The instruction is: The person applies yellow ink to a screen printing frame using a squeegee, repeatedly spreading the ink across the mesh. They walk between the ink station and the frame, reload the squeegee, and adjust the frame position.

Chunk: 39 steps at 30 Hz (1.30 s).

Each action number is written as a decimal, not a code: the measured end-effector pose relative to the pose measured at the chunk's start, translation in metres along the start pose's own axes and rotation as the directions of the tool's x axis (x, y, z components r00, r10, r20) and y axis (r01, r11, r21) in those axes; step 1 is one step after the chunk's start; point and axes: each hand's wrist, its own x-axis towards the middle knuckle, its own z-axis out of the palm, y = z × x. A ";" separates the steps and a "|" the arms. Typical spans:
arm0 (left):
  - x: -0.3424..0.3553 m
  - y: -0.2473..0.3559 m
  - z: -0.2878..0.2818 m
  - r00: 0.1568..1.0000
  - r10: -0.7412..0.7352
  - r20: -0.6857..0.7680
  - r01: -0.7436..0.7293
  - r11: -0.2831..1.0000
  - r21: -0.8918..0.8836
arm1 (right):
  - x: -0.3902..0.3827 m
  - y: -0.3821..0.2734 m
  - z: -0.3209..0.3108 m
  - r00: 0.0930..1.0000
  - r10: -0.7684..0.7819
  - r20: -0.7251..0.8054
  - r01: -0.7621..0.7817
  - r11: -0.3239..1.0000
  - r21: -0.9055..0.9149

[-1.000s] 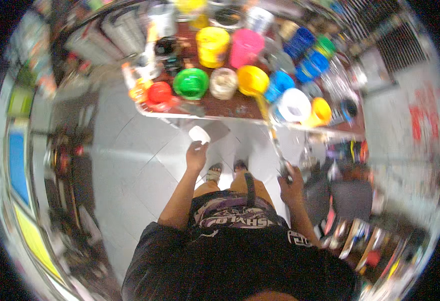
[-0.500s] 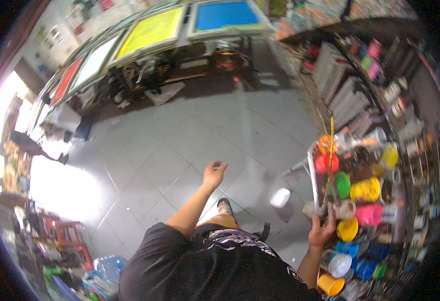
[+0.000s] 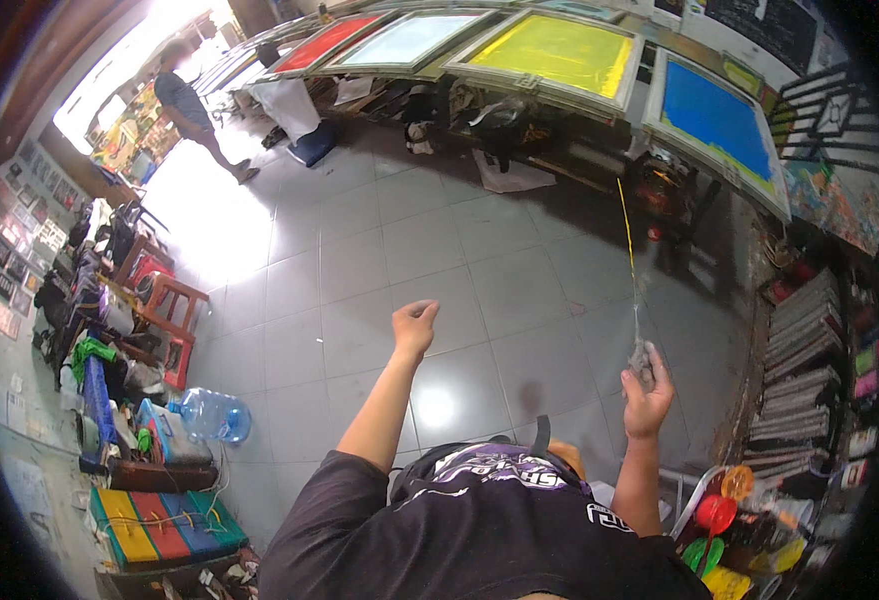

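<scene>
In my right hand (image 3: 647,398) is a long thin stick (image 3: 629,240), bright yellow toward its far end and grey, seemingly paint-crusted, near my fingers. It points away from me over the floor tiles. My left hand (image 3: 415,330) hangs in front of me above the floor, its fingers loosely curled with nothing seen in them. Framed printing screens lie in a row on the long table ahead: a yellow one (image 3: 559,58), a blue one (image 3: 716,118), a pale one (image 3: 411,40) and a red one (image 3: 327,44).
Tubs of colour, among them a red tub (image 3: 716,513), stand at my lower right. Stacked frames (image 3: 804,320) line the right side. On the left are red stools (image 3: 174,300), a large water bottle (image 3: 214,415) and a striped box (image 3: 164,525). A person (image 3: 194,110) stands far left.
My view has turned left, away from the paint tubs toward the screens. My right hand has moved off from beside the tubs with the stick. My left hand stays curled.
</scene>
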 end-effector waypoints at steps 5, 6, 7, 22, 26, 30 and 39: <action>0.048 0.038 0.026 0.999 -0.046 -0.018 0.047 0.998 0.039 | 0.070 0.014 0.020 0.996 0.085 0.026 -0.086 0.994 0.060; 0.058 0.045 0.037 0.999 -0.048 -0.015 0.049 0.997 0.061 | 0.088 0.020 0.016 0.996 0.083 0.025 -0.085 0.995 0.052; 0.071 0.051 0.049 0.999 -0.049 -0.010 0.050 0.995 0.083 | 0.105 0.025 0.014 0.996 0.083 0.021 -0.083 0.996 0.043; 0.291 0.146 0.224 0.997 0.079 0.025 -0.076 0.993 -0.095 | 0.377 0.009 0.002 0.998 -0.042 0.042 0.054 0.937 -0.344; 0.351 0.166 0.222 0.984 0.174 -0.029 -0.176 0.969 -0.174 | 0.419 -0.004 0.023 0.975 -0.223 -0.023 0.178 0.832 -0.526; 0.429 0.193 0.221 0.952 0.256 -0.166 -0.287 0.936 -0.203 | 0.461 -0.016 0.047 0.966 -0.011 -0.258 -0.108 0.891 -0.440; 0.602 0.257 0.254 0.726 0.642 -0.245 -0.612 0.766 0.194 | 0.522 -0.049 0.090 0.912 0.057 -0.406 -0.311 0.741 -0.595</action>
